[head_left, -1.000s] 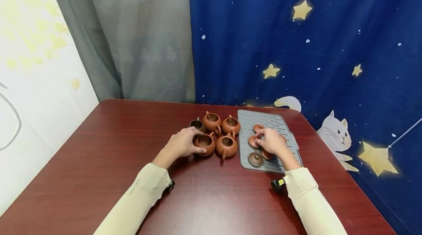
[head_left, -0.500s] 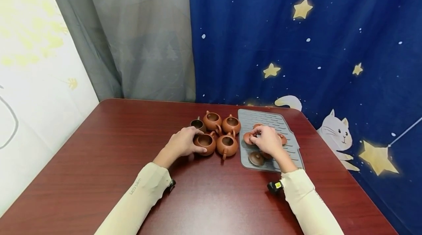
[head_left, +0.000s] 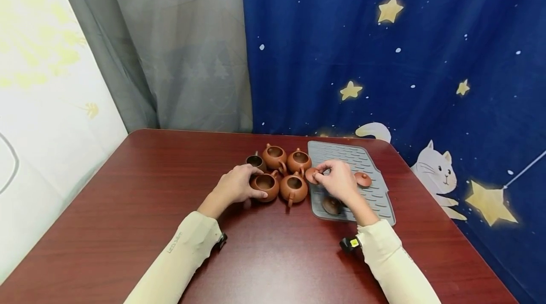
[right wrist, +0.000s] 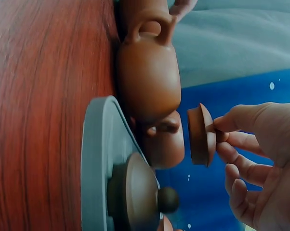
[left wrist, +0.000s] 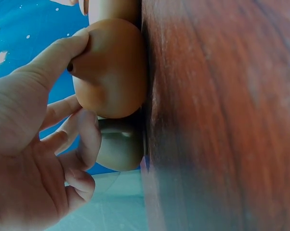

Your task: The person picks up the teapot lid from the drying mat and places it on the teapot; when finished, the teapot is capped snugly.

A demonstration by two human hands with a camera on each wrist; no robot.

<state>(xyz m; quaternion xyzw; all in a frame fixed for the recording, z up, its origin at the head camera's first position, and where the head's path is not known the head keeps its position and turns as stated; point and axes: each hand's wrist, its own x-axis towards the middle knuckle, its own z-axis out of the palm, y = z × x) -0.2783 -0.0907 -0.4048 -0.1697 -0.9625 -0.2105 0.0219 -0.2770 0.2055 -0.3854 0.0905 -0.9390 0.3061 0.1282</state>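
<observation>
Between thumb and fingers my left hand [head_left: 234, 184] holds an orange-brown clay teapot [head_left: 273, 191] that stands lidless on the table. In the left wrist view this teapot's [left wrist: 118, 72] short spout lies between thumb and fingers. My right hand [head_left: 340, 180] pinches the knob of a reddish clay lid [head_left: 311, 176]. In the right wrist view the lid [right wrist: 201, 137] hangs in the air, apart from the teapots. It is over the mat's left edge, close to the front-right teapot [head_left: 294, 189]. A dark brown lid [head_left: 331, 205] lies below my right hand.
Two more orange-brown teapots, back left [head_left: 274, 156] and back right [head_left: 299, 161], and a smaller dark pot [head_left: 256, 161] stand uncovered and close together. The grey ridged mat [head_left: 341, 151] bears another reddish lid [head_left: 363, 179]. My right hand hides part of the mat.
My right hand has moved left with the reddish lid, from the middle of the mat to its left edge. My left hand has stayed on the same teapot.
</observation>
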